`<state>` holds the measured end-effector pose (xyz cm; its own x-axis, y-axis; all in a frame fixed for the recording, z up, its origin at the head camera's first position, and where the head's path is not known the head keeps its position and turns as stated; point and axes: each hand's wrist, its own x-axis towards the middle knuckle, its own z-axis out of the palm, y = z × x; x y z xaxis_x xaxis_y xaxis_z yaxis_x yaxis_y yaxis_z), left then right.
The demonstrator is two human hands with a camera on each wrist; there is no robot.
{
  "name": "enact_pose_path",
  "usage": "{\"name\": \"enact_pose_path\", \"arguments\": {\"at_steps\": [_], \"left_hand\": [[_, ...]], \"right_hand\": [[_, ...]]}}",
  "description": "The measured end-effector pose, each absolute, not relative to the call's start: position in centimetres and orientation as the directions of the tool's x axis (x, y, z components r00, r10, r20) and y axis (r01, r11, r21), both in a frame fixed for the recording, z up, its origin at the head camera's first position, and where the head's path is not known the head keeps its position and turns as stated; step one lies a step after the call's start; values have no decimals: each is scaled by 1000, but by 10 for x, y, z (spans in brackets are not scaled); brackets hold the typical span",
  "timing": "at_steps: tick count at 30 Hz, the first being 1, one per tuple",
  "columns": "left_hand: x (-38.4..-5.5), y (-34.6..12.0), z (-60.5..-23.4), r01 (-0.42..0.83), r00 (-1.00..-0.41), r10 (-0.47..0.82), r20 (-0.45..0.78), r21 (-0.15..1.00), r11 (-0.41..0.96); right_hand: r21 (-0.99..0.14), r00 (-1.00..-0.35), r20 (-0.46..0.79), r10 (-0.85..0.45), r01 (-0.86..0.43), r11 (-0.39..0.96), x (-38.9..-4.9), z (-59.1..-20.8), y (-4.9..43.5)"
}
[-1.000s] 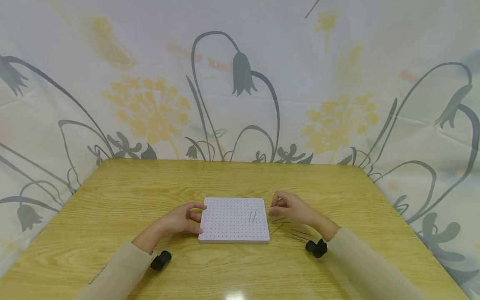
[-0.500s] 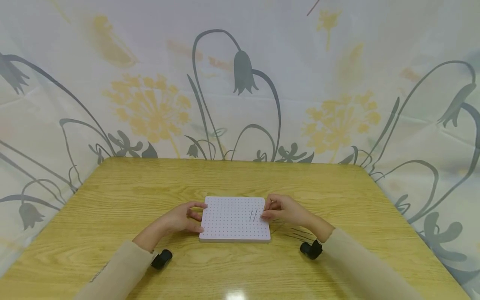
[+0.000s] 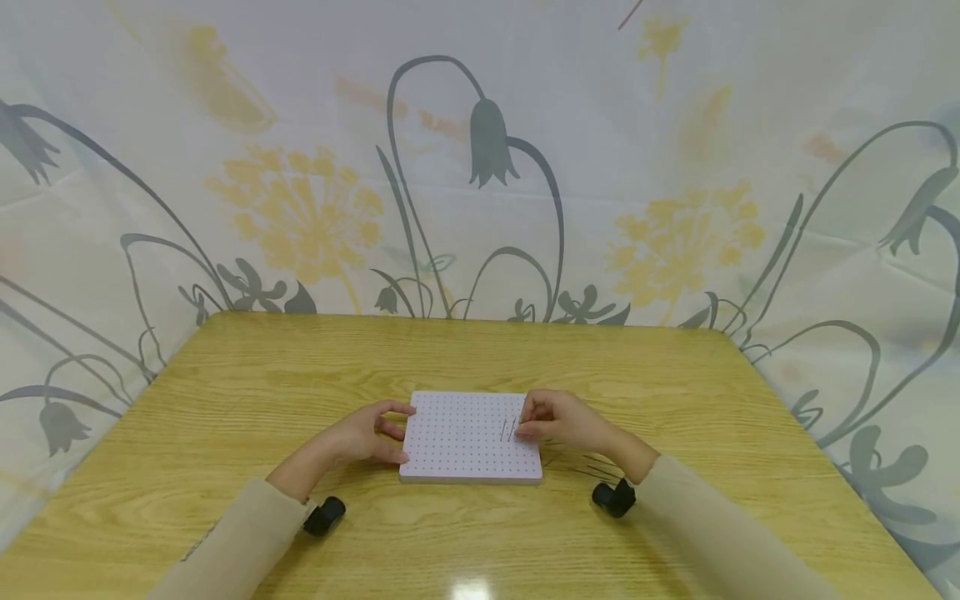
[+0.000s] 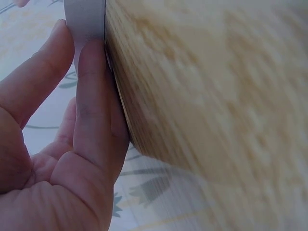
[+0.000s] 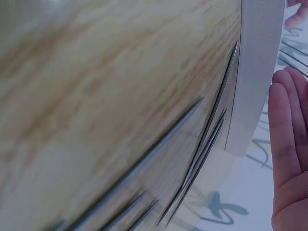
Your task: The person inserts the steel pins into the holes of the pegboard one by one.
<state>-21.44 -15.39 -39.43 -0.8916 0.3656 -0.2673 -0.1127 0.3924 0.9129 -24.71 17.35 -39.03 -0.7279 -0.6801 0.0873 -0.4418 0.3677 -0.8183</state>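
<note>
A white pegboard (image 3: 457,437) with rows of small holes lies flat on the wooden table. Two thin dark needles (image 3: 507,430) stand in its right part. My left hand (image 3: 367,436) grips the left edge, thumb near the front corner and index finger farther back; in the left wrist view its fingers (image 4: 91,96) press the board's side (image 4: 86,19). Over the right part of the board, my right hand (image 3: 566,418) has thumb and index finger pinched together close beside the standing needles. What it pinches looks like another needle, mostly hidden by the fingertips.
Several loose pointed needles (image 5: 139,166) lie on the table (image 3: 480,533) right of the board, partly under my right forearm. Black wrist cameras (image 3: 324,517) hang below both sleeves. A flower-printed cloth (image 3: 480,242) stands behind the table.
My right hand has moved left from beside the board to over its right part, near the standing needles. The left hand keeps its grip on the board's left edge.
</note>
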Motion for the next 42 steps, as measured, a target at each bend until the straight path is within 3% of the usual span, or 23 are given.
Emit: {"name": "enact_pose_path", "arguments": {"at_steps": [10,25,42], "left_hand": [[-214,-155,-394,-109,-887,378,-265,916,385],[-214,-154,-393,-115,-887,376,-269,917,383],[-215,-155,-394,-106,-882,391,-262,920,378]], "right_hand": [[-693,-695,107,-711,-565,448,-247,-388,166],[-687,-684,90,-724,-569,452,-248,-390,170],[-688,-735,89,-673,-533,492,-250,-391,199]]}}
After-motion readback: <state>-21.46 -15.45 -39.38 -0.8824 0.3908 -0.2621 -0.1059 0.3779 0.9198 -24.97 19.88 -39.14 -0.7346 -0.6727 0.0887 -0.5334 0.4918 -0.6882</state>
